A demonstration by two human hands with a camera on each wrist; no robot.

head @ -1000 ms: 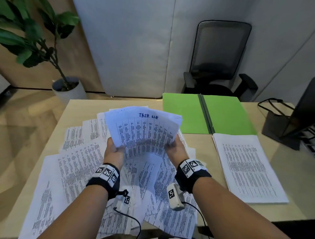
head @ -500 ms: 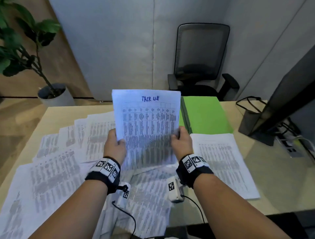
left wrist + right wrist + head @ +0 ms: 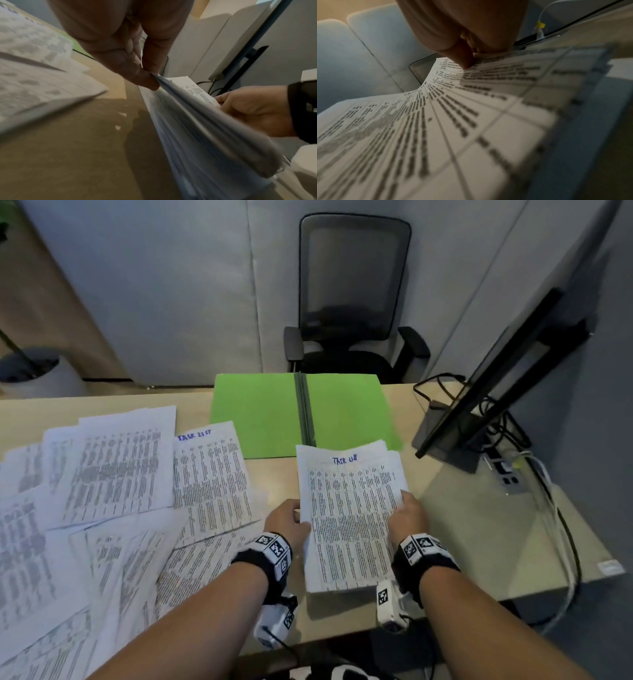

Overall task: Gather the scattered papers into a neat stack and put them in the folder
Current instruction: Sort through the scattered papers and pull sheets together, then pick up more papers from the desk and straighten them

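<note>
The head view alone takes in the whole surface: a green folder lies open at its far edge, loose papers are strewn across its left half, and a gathered stack sits just in front of the folder, its far edge overlapping the folder's near edge. An office chair stands beyond the surface, and a monitor with trailing cables stands at the right.

The left wrist view shows what the head view hides: the stack edge-on, made of many sheets, with the left hand pinching its side between thumb and fingers, and the right hand holding the opposite side. It also catches a corner of the loose papers, blurred. The right wrist view looks low along the top sheet of the stack, where the right hand has its thumb pressed on the printed face near the edge; the fingers beneath are hidden.

In the head view both forearms reach forward side by side, the left hand on the stack's left edge and the right hand on its right edge, each grasping the stack. Each wrist wears a black band carrying square black-and-white markers.

Blue handwriting at the top of the stack reads "TASK LIST", as does 1 loose sheet to its left. The printed tables below are too small to read.
</note>
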